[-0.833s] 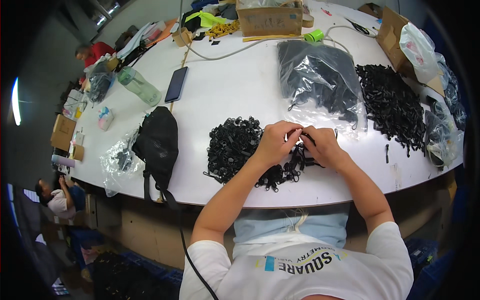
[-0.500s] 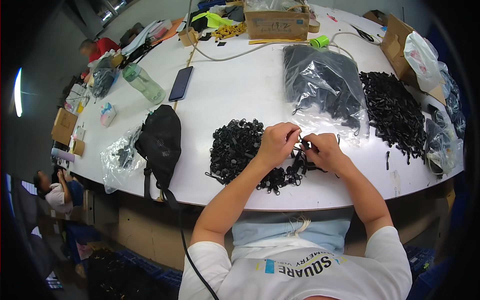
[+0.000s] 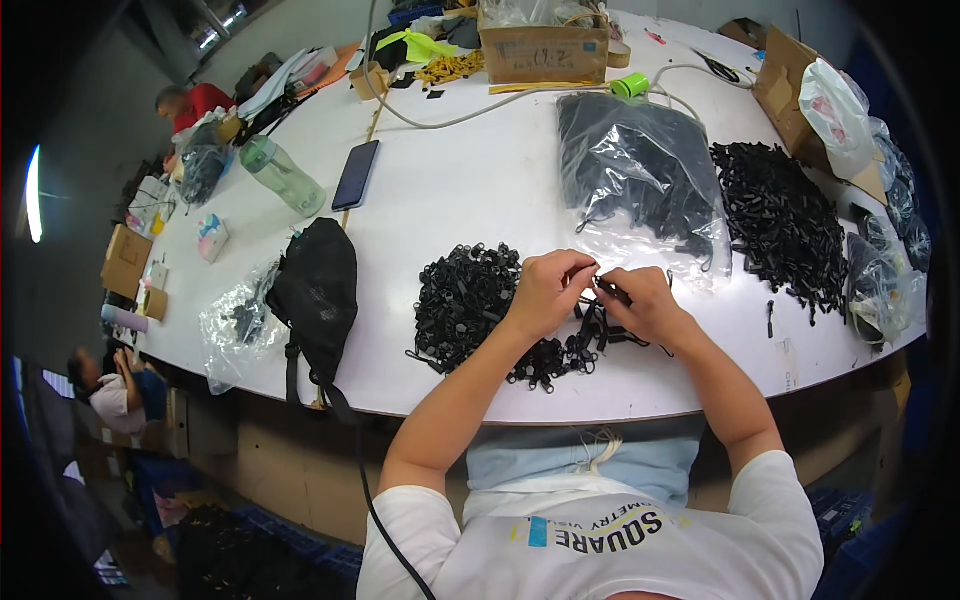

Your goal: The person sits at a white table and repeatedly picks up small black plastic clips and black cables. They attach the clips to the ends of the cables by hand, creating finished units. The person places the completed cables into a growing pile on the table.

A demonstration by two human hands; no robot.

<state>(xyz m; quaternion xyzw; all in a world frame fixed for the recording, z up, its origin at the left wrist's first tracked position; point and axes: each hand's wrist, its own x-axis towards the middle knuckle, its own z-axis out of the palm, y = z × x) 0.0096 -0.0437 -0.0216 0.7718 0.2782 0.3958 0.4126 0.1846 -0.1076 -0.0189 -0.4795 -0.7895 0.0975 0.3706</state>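
My left hand [image 3: 546, 292] and my right hand [image 3: 647, 303] meet over the table, fingertips almost touching. Between the right thumb and fingers is a small black piece [image 3: 612, 291] that looks like a zipper pull. The left thumb and forefinger are pinched together beside it; whatever they hold is too small to make out. Under and left of the left hand lies a heap of small black zipper pieces with ring ends [image 3: 462, 300]. Several black pulls with cord loops [image 3: 598, 328] lie loose below the hands, partly hidden by them.
Beyond my hands lies a clear plastic bag of black pieces [image 3: 640, 170], with a large heap of black pulls [image 3: 785, 225] to its right. Leftward are a black pouch [image 3: 318, 295], a phone [image 3: 356, 175] and a green bottle [image 3: 282, 176]. Cardboard boxes [image 3: 545, 55] stand farther back.
The view has shifted slightly. Both hands stay together over the same spot, with the right fingers and the black piece turned a little.
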